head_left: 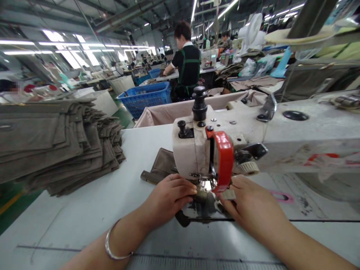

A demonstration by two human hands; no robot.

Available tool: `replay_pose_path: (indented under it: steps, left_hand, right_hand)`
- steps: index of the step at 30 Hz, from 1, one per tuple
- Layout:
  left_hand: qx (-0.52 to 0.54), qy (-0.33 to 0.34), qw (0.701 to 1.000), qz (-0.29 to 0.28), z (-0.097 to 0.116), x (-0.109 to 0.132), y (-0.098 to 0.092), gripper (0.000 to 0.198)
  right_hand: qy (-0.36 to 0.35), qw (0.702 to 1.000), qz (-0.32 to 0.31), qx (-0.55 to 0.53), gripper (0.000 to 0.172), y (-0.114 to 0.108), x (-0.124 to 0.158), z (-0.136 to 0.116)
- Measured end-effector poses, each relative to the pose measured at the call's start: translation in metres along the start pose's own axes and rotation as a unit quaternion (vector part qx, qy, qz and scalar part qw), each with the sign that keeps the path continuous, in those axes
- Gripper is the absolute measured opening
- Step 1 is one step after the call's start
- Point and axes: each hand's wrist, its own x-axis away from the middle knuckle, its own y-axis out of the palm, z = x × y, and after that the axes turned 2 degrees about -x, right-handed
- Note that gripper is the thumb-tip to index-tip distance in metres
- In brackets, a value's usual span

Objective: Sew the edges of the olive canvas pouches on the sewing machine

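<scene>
While left fingers (184, 183) hold one fabric piece (161, 165), one guard (225, 159) obscures whether right fingers (240, 183) grip.

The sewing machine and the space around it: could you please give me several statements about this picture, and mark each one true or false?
1. The left hand and the right hand are both close to the head of the sewing machine. True.
2. Both wrists are bare. False: a bracelet circles the left wrist.
3. A stack of brown-grey cloth pieces lies left of the sewing machine. True.
4. The machine has no red part. False: a red guard is on its head.
5. A blue basket stands beyond the table. True.
</scene>
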Motion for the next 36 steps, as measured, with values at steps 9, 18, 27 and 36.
replay_pose_path:
  steps: [9,18,27,36]
  left_hand:
    - [-0.017,-0.063,0.997,0.049,0.032,-0.004,0.016,0.011]
    - [-0.006,-0.058,0.998,0.035,0.028,-0.009,0.017,0.013]
    - [-0.027,-0.077,0.996,0.045,0.019,-0.019,0.018,0.015]
    - [-0.045,-0.101,0.993,0.028,0.012,-0.017,0.023,0.013]
  right_hand:
    - [-0.112,0.987,0.03,-0.113,0.019,0.007,-0.001,-0.015]
    - [-0.107,0.988,0.056,-0.099,0.021,0.012,0.0,-0.018]
    - [-0.108,0.99,0.062,-0.06,0.024,0.018,-0.009,-0.011]
    - [-0.101,0.992,0.064,-0.041,0.021,0.021,-0.012,-0.009]
